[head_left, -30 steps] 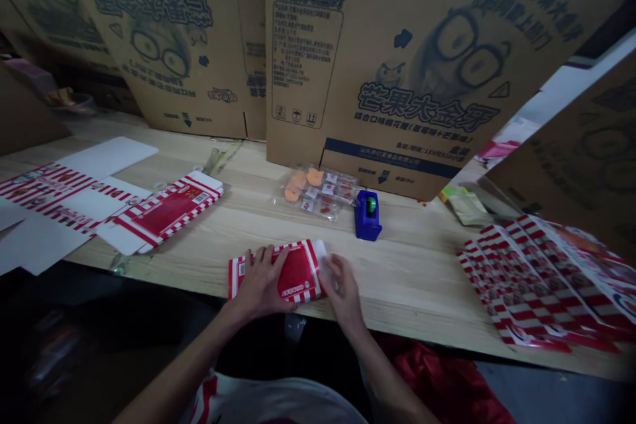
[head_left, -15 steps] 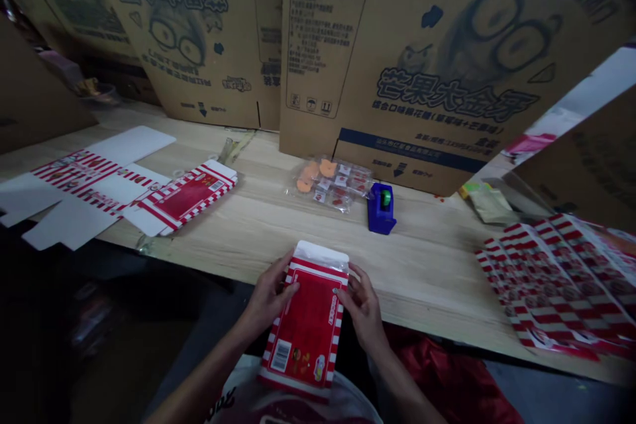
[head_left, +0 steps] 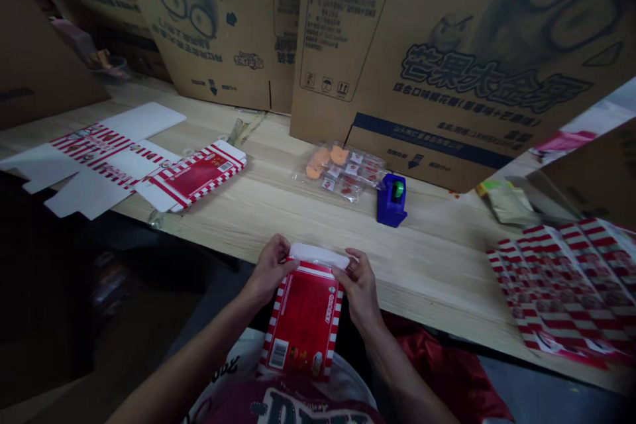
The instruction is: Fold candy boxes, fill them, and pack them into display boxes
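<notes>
A red cardboard box point(head_left: 305, 318) with striped red and white edges is held upright between both hands, close to my body at the table's front edge. Its white top flap point(head_left: 318, 255) stands up, and clear plastic shows just below it. My left hand point(head_left: 274, 268) grips the upper left corner, thumb on the front face. At the upper right corner my right hand point(head_left: 358, 281) pinches the edge beside the flap. A barcode and small food pictures show at the lower end of the printed face.
Clear packets with orange pieces point(head_left: 340, 169) lie beyond the box, beside a blue tape dispenser point(head_left: 391, 202). A flat-folded box point(head_left: 203, 175) and an unfolded carton point(head_left: 99, 159) are at left. Striped printed sheets point(head_left: 566, 291) lie right. Large cardboard cartons point(head_left: 447, 99) stand behind.
Both hands have moved up the box's sides to its top corners. The top flap now tilts more. The camera view has shifted slightly, so the table things appear a little right and higher.
</notes>
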A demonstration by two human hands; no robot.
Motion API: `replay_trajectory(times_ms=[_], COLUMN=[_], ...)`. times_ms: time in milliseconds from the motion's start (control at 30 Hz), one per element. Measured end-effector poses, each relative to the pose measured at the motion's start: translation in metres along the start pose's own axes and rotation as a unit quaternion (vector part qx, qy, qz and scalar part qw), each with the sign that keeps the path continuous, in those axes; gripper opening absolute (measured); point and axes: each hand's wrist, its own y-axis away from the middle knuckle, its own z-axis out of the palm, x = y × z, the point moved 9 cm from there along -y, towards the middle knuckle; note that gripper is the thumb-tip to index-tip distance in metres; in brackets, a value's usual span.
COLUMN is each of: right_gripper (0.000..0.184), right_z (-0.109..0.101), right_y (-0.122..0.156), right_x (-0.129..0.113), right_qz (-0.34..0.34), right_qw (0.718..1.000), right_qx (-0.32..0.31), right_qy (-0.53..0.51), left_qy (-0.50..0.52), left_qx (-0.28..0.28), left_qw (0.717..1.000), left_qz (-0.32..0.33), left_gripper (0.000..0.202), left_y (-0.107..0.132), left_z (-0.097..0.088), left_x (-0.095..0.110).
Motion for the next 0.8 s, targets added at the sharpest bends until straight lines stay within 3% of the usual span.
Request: replay_trajectory(times_ms=[67,133,233,300,467,667,800], right_gripper=[0.021,0.014,0.016,0.021,0.017,0.019,0.022], right_z=[0.009,0.013,0.015,0.018,0.023,0.039,0.046], right_y=[-0.001,0.0,0.005,0.007,-0.003,-0.022,-0.03], right_x=[0.0,-0.009,-0.025,-0.029,-0.032,-0.038,-0.041], right_qz=[-0.001,-0.047,-0.124,-0.136,-0.104,-0.008,0.031], right_qw=[0.999,0.994,0.979,0.972,0.967,0.958,0.951], right_qx=[-0.045,-0.072,-0.092,-0.114,-0.153,-0.229,-0.267], right_qy=[0.019,0.072,0.133,0.152,0.175,0.174,0.151], left_qy=[0.008,-0.02,-0.092,-0.122,-0.163,-0.105,-0.111], left_qx=[-0.039,-0.088,-0.117,-0.134,-0.159,-0.23,-0.264], left_qw=[0.999,0.995,0.989,0.982,0.972,0.965,0.955], left_qz=[-0.02,-0.031,0.015,0.051,0.056,-0.066,-0.077], left_gripper=[0.037,0.03,0.02,0.019,0.02,0.021,0.018], left_y=[-0.002,-0.002,0.0,0.002,-0.001,-0.017,-0.021], left_z=[0.001,0.002,-0.005,-0.007,-0.008,-0.004,0.002], left_x=[0.0,-0.001,0.007,0.013,0.021,0.023,0.034])
